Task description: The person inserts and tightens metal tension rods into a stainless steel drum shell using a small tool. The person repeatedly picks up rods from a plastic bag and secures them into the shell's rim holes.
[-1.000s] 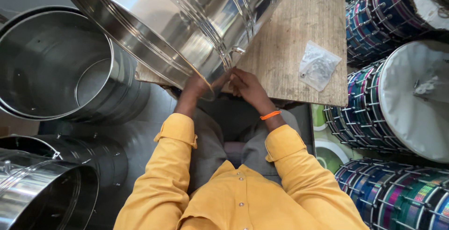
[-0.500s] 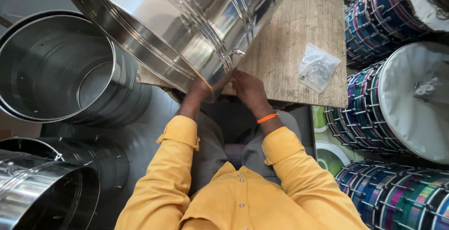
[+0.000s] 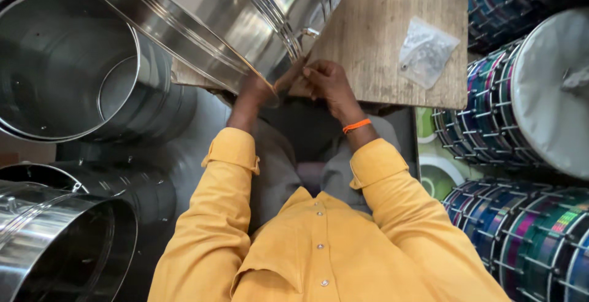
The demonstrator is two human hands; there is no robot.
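Steel shell (image 3: 233, 26) just above fingers (image 3: 310, 75)

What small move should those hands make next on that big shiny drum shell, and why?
Probably press the small fitting home at the steel shell's lower rim. Both the left hand and right hand already pinch there, over the wooden board's edge.

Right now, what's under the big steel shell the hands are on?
The steel shell tilts over a wooden board; left hand and right hand at its rim. A clear plastic bag lies beside. Board beneath is hidden.
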